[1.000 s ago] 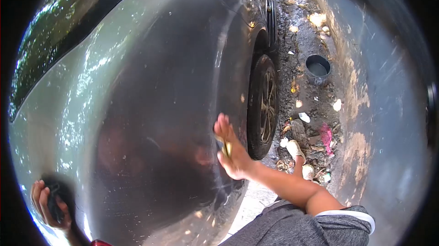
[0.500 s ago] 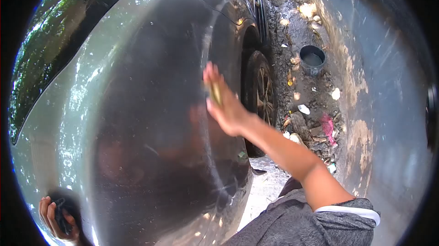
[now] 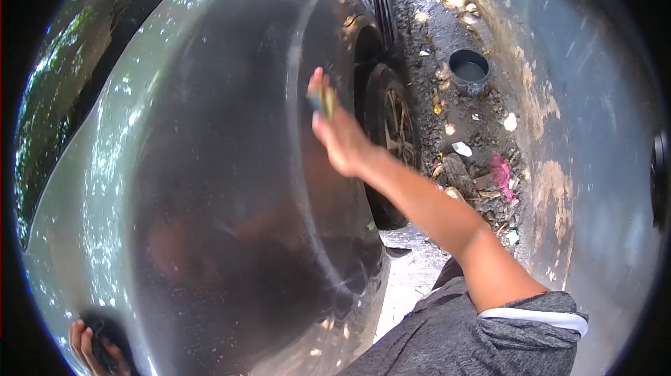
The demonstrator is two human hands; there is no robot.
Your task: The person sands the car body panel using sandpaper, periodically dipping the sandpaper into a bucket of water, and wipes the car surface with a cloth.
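The dark grey car's body panel [image 3: 217,131] fills the left and middle of the view, with a pale streaked line running down it. My right hand [image 3: 344,140] is against the panel above the rear wheel, closed on a small yellowish sponge [image 3: 327,102]; motion blurs its edges. At the lower left, my left hand [image 3: 87,348] is at the car's glossy side, its fingers curled round a dark bunched cloth [image 3: 105,344]. Part of that hand is cut off by the frame's edge.
A black bucket [image 3: 470,72] holding water stands on the wet, littered ground between the car and a worn grey wall [image 3: 594,166]. The car's wheel [image 3: 395,124] is just right of my forearm. Stones and a pink scrap [image 3: 502,175] lie nearby.
My right hand has moved up along the panel with the sponge. My left hand is slightly lower in view. The whole scene has shifted a little as my head moved.
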